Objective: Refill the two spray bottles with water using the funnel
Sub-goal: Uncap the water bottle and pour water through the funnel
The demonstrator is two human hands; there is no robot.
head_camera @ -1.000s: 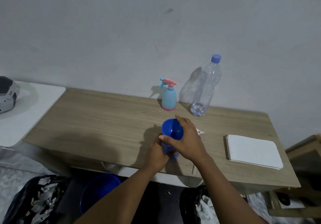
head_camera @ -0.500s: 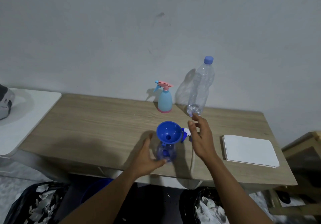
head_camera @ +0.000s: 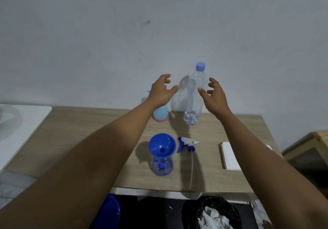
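Both hands are raised and apart over the back of the bench [head_camera: 88, 140], one on each side of the water bottle [head_camera: 196, 93]. The left hand [head_camera: 162, 90] is open with loosely bent fingers, clear of the bottle. The right hand [head_camera: 215, 95] is open too, its thumb level with the bottle's side. Whether the thumb touches it cannot be told. Neither hand holds anything.

The water bottle stands upright near the back edge, right of centre, cap up, with a little water in its base. Just left of it stands the pastel spray bottle [head_camera: 160, 113], upright and half hidden behind the left wrist, its nozzle pointing left.

Near the middle of the front edge stands the clear spray bottle [head_camera: 163, 166], neck up. The funnel [head_camera: 161, 145] sits in that neck, mouth up and spout down. Just right of it the trigger head [head_camera: 187, 144] lies on its side, and its tube [head_camera: 192, 168] runs straight to the front edge.

A white pad [head_camera: 230, 157] lies flat toward the right end, partly under the right forearm.
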